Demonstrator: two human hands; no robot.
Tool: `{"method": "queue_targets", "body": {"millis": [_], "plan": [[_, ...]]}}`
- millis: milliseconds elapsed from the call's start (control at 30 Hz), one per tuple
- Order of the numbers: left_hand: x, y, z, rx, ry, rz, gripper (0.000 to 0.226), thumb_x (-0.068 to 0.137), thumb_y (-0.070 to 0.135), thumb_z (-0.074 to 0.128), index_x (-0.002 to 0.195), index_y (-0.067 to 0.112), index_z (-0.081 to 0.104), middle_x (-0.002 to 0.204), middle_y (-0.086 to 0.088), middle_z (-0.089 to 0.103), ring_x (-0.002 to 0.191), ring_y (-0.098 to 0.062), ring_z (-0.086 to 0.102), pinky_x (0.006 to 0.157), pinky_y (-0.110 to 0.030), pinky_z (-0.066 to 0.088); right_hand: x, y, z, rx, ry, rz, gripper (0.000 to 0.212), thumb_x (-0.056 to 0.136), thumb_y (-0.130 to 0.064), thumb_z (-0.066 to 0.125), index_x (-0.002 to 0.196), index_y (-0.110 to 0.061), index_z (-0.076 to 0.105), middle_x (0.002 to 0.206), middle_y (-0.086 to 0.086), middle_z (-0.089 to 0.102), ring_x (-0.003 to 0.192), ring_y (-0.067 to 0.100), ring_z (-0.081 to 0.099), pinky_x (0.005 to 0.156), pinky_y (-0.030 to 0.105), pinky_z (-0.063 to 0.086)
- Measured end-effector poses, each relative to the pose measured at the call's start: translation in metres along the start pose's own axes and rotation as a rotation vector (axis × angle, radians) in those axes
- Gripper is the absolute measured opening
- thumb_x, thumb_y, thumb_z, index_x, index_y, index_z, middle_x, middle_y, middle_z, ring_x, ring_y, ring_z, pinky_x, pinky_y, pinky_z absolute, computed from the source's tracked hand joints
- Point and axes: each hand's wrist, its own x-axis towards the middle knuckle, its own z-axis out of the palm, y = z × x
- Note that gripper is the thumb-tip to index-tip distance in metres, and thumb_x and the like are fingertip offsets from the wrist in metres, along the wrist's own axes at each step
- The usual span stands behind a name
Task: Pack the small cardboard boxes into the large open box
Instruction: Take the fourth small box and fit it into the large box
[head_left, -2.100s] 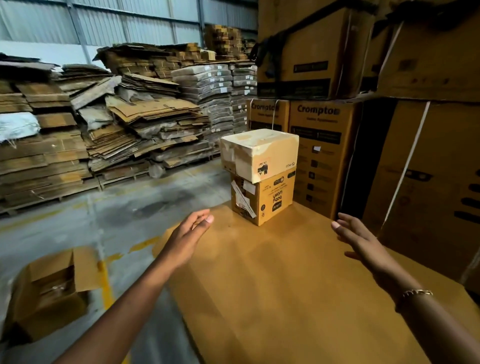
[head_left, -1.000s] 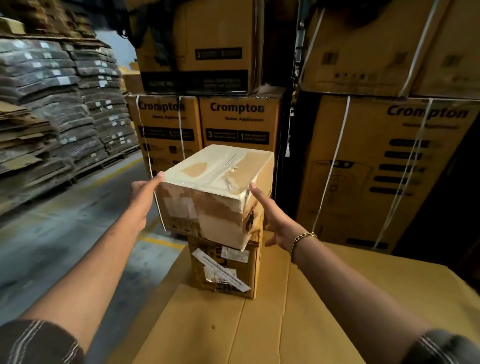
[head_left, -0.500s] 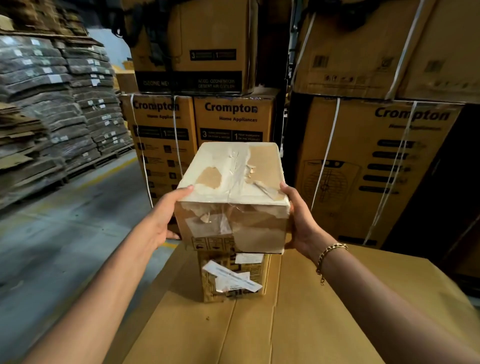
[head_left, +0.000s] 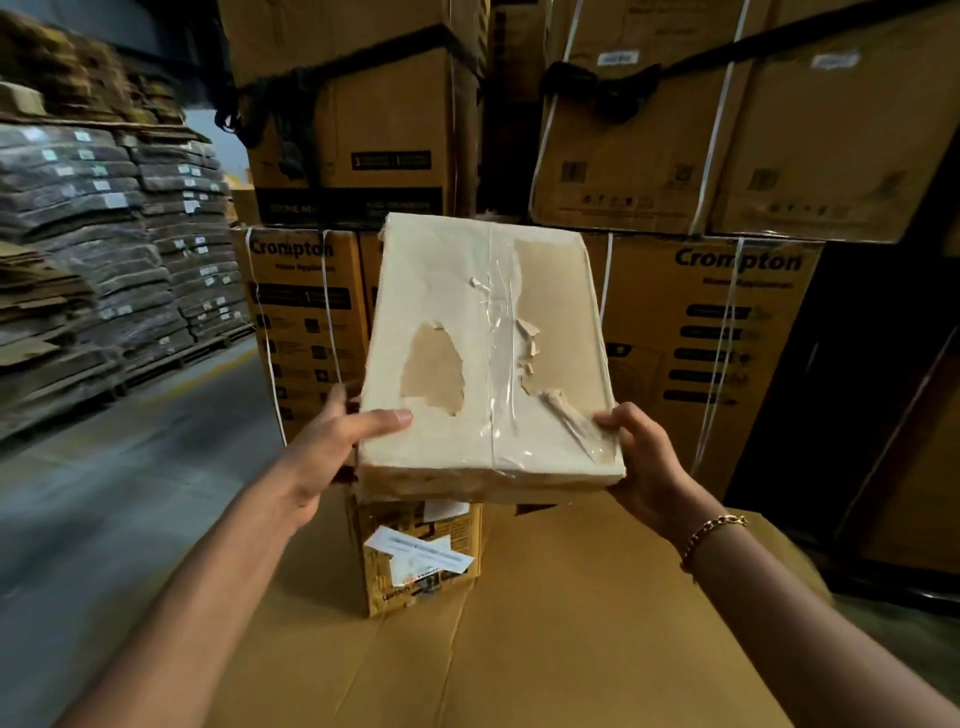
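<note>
A cream-coloured small box (head_left: 457, 312) with torn paper and clear tape on top is held up in front of me, tilted so its top faces the camera. My left hand (head_left: 332, 447) grips its left near edge, thumb on top. My right hand (head_left: 641, 457) grips its right near corner. Below it a second small brown box (head_left: 421, 561) with a white label stands on a wide flat cardboard surface (head_left: 571, 649). The large open box is out of view.
Tall stacks of big strapped "Crompton" cartons (head_left: 717, 332) rise close behind the small boxes. Pallets of flattened cardboard and wrapped bundles (head_left: 119, 249) line the left. A grey concrete floor (head_left: 104, 519) lies to the left of the cardboard surface.
Both hands reached to the stack, closed on the cream box and lifted it off the brown box, raising it toward me and tipping its top into view.
</note>
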Motion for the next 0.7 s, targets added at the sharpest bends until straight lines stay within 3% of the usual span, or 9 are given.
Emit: {"method": "queue_targets", "body": {"millis": [67,133,200,267,367,467,500,567,700], "plan": [[-0.023,-0.001,0.024,0.011,-0.076,0.019,0.110,0.037,0.058,0.088,0.136,0.032,0.048,0.121,0.003,0.068,0.112,-0.018,0.062,0.093,-0.033,0.048,-0.023,-0.012,-0.026,-0.068,-0.042,-0.043,0.070,0.067,-0.028,0.061,0.135,-0.014,0.053,0.109,0.012,0.069,0.089,0.026,0.067,0.067,0.036,0.059],[-0.043,-0.010,0.054,0.032,-0.145,-0.008,0.088,0.052,0.038,0.090,0.128,0.033,0.047,0.115,0.004,0.067,0.105,-0.013,0.062,0.077,-0.022,0.053,-0.049,-0.018,-0.058,-0.216,-0.092,-0.074,0.068,0.070,-0.024,0.060,0.137,-0.025,0.050,0.120,0.011,0.068,0.102,0.029,0.068,0.081,0.041,0.059],[-0.051,-0.030,0.079,0.050,-0.164,-0.026,0.087,0.067,0.023,0.091,0.136,0.029,0.037,0.116,0.010,0.061,0.104,-0.005,0.059,0.078,-0.018,0.050,-0.070,-0.015,-0.086,-0.376,-0.103,-0.080,0.074,0.070,-0.018,0.066,0.140,-0.032,0.047,0.129,0.004,0.067,0.114,0.025,0.067,0.087,0.040,0.058],[-0.060,-0.056,0.115,0.060,-0.135,-0.037,0.094,0.065,0.036,0.091,0.138,0.031,0.033,0.120,0.015,0.059,0.109,-0.004,0.058,0.087,-0.020,0.050,-0.098,-0.002,-0.115,-0.522,-0.074,-0.074,0.077,0.072,-0.013,0.069,0.141,-0.036,0.046,0.128,-0.005,0.067,0.118,0.015,0.064,0.089,0.032,0.058],[-0.069,-0.115,0.164,0.101,-0.142,-0.113,0.098,0.054,0.044,0.094,0.134,0.019,0.044,0.117,0.009,0.065,0.105,-0.012,0.065,0.073,-0.012,0.051,-0.135,0.031,-0.146,-0.814,0.033,-0.039,0.078,0.074,-0.010,0.076,0.140,-0.037,0.045,0.122,-0.017,0.064,0.112,0.008,0.063,0.082,0.014,0.055],[-0.073,-0.204,0.203,0.193,-0.159,-0.219,0.135,0.024,0.077,0.087,0.131,0.001,0.056,0.117,0.002,0.072,0.113,-0.020,0.068,0.087,-0.020,0.054,-0.166,0.079,-0.163,-0.982,0.118,0.055,0.052,0.084,0.001,0.073,0.120,-0.031,0.054,0.104,-0.019,0.062,0.092,-0.005,0.065,0.065,0.002,0.045],[-0.078,-0.226,0.211,0.222,-0.182,-0.256,0.132,0.025,0.074,0.087,0.130,0.000,0.057,0.114,0.004,0.073,0.111,-0.018,0.068,0.086,-0.016,0.052,-0.174,0.099,-0.169,-1.003,0.127,0.113,0.040,0.086,0.001,0.070,0.109,-0.029,0.058,0.099,-0.014,0.064,0.082,-0.012,0.064,0.062,0.003,0.045],[-0.097,-0.234,0.224,0.314,-0.197,-0.292,0.100,0.045,0.048,0.090,0.127,0.000,0.057,0.105,0.013,0.068,0.107,-0.016,0.066,0.074,-0.007,0.046,-0.190,0.130,-0.180,-0.971,0.125,0.248,0.031,0.088,0.001,0.065,0.102,-0.027,0.062,0.092,-0.007,0.067,0.068,-0.011,0.062,0.061,0.011,0.049],[-0.106,-0.222,0.228,0.337,-0.291,-0.301,0.067,0.070,0.014,0.081,0.123,0.033,0.043,0.115,0.009,0.063,0.106,-0.014,0.061,0.088,-0.027,0.051,-0.212,0.137,-0.196,-0.684,0.128,0.441,0.052,0.089,0.012,0.050,0.124,-0.024,0.063,0.104,-0.001,0.072,0.085,0.014,0.067,0.078,0.033,0.058]]}}
